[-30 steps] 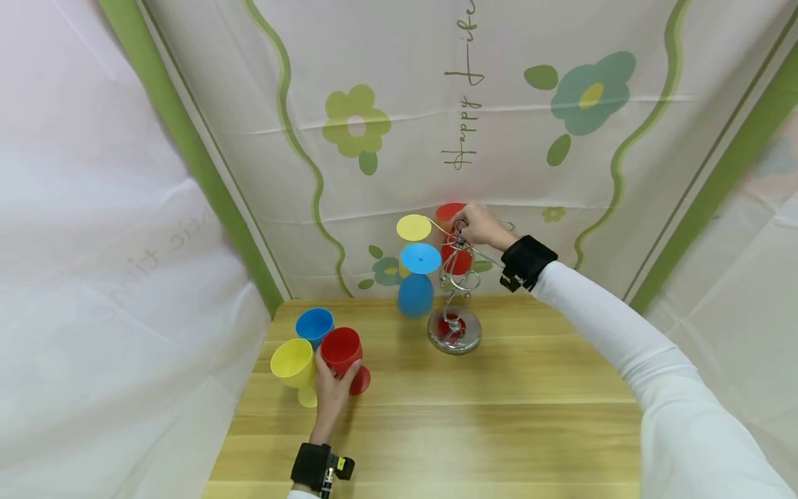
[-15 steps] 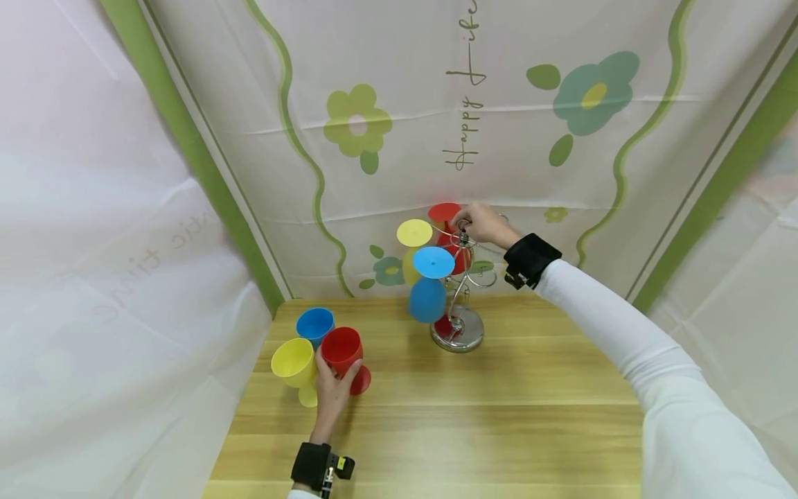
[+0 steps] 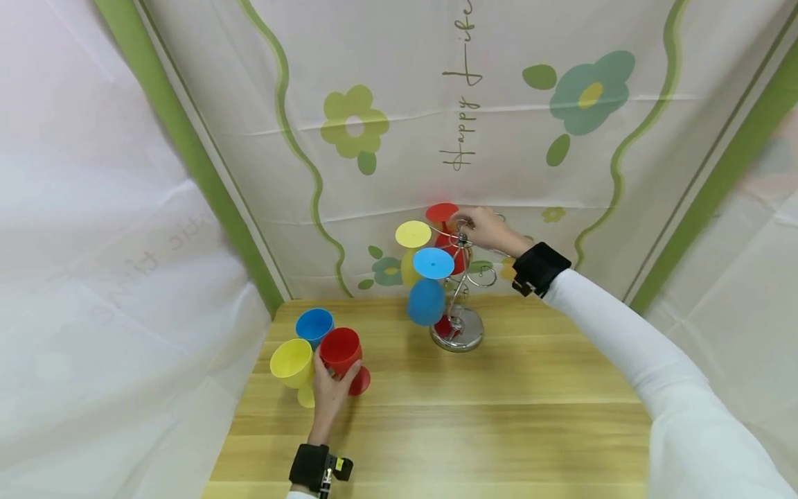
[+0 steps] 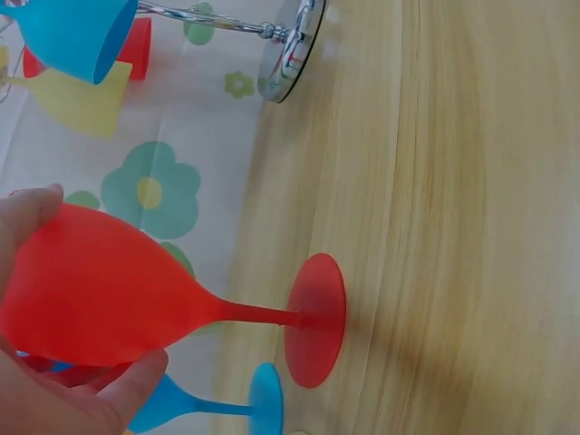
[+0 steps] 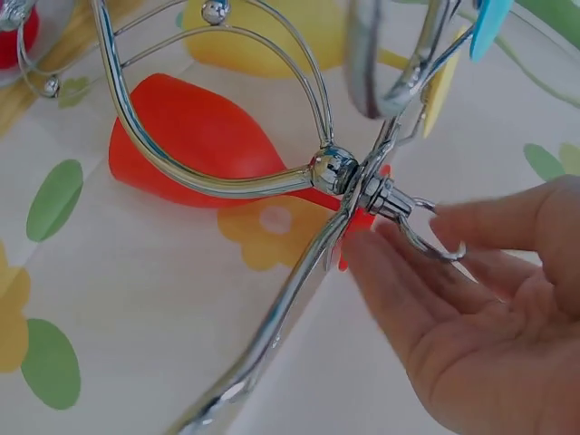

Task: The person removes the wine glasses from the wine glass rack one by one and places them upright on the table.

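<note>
At the left, my left hand (image 3: 330, 398) grips an upright red goblet (image 3: 341, 352) by its bowl, fingers and thumb wrapped around it. A yellow goblet (image 3: 291, 364) and a blue goblet (image 3: 314, 326) stand close beside it. At the back stands a chrome stemware rack (image 3: 469, 334), carrying a hanging blue goblet (image 3: 427, 302), a yellow one (image 3: 413, 234) and a red one (image 5: 195, 145) upside down. My right hand (image 3: 489, 229) is at the small top ring (image 5: 433, 245) of the rack; its thumb and fingers are spread apart around the ring in the right wrist view.
Everything stands on a wooden table (image 3: 499, 430). A white curtain (image 3: 405, 69) with printed flowers hangs right behind the rack, and more white cloth (image 3: 125, 277) hangs along the left side. Bare rack arms (image 5: 254, 344) stick out on the right.
The rack turned, swinging the hanging blue goblet to the right, and then stopped. My right hand has loosened at the top ring and shifted slightly right. My left hand stays put.
</note>
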### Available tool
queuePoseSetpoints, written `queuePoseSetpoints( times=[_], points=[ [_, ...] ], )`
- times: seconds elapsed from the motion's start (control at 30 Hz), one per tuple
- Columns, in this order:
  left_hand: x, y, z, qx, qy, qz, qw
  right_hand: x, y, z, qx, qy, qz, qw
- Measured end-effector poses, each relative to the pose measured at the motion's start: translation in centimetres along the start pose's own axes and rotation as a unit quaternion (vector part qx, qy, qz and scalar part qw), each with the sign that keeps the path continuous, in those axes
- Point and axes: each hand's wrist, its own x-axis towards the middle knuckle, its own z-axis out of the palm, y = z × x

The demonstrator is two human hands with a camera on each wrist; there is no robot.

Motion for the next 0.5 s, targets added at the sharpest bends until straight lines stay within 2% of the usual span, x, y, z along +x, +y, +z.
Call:
queuePoseSetpoints(
  times=[0.17,0.27,0.4,0.5],
  points=[
    [-0.4,0.4,0.1,0.007,-0.005,0.002,1.0000,-2.4,1.4,-1.0,0.055,0.032,-0.005,0.9980],
    [-0.4,0.5,0.1,0.011,-0.005,0.001,0.9999,-4.0,2.5,-1.8,0.059,0.057,-0.006,0.9966],
    [-0.4,0.4,0.1,0.014,0.001,0.000,0.9999,-6.2,4.0,-2.4,0.053,0.092,0.016,0.9942],
    [-0.5,0.4,0.2,0.015,0.003,-0.002,0.9999,-8.0,5.1,-2.4,0.069,0.106,0.034,0.9914]
  ],
)
